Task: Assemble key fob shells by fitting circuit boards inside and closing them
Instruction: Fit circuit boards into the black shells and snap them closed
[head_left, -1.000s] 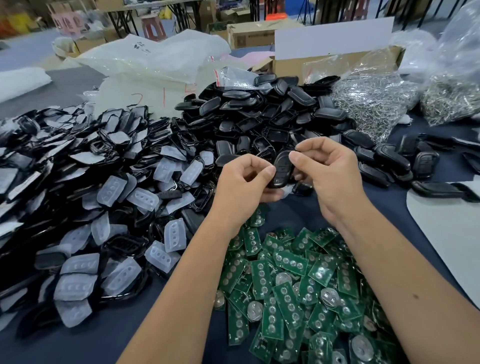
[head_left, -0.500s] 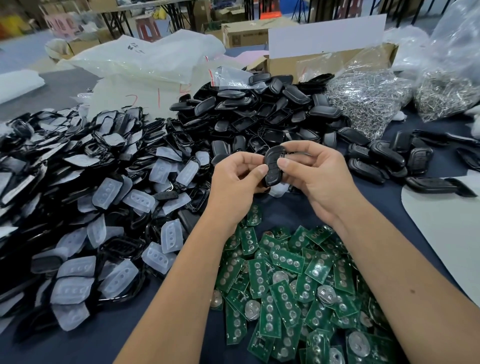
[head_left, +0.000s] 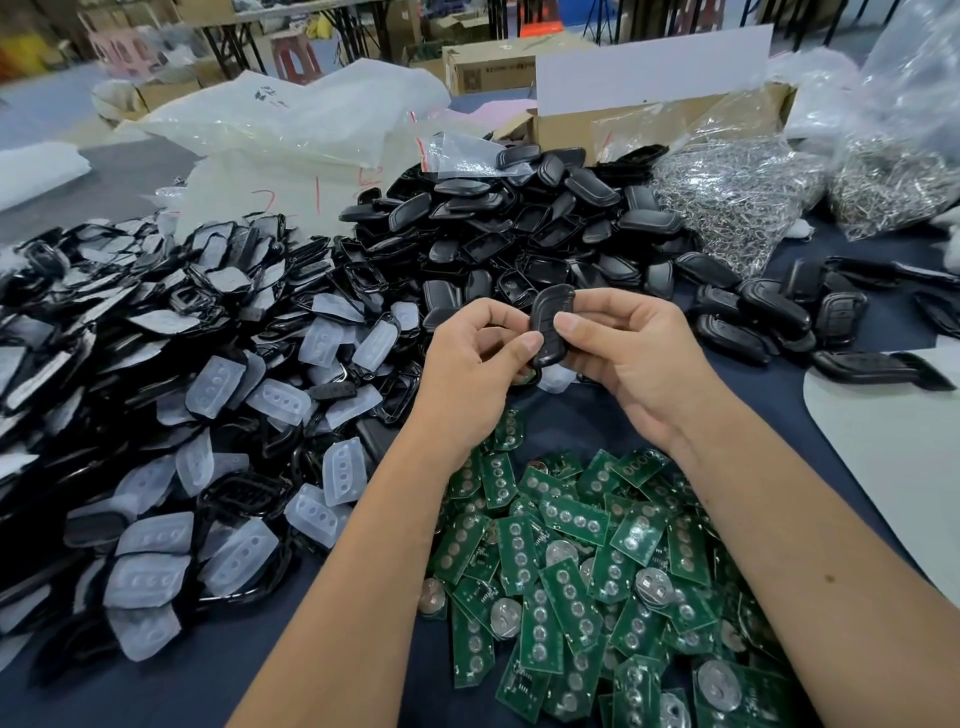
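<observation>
Nearest you lies a heap of green circuit boards (head_left: 587, 561) on the dark table (head_left: 171, 675). Above it, your left hand (head_left: 467, 374) and right hand (head_left: 628, 348) sit close together, both thumbs and fingers pinching one black key fob (head_left: 549, 325) held upright. Beyond lie black shells (head_left: 524, 228) and bagged metal rings (head_left: 737, 192).

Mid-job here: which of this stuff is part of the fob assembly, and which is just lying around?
In the job:
key fob shell, pinched by left hand and right hand
green circuit boards
black shell halves
clear button pads

Lying about:
bags of metal rings
cardboard box
</observation>
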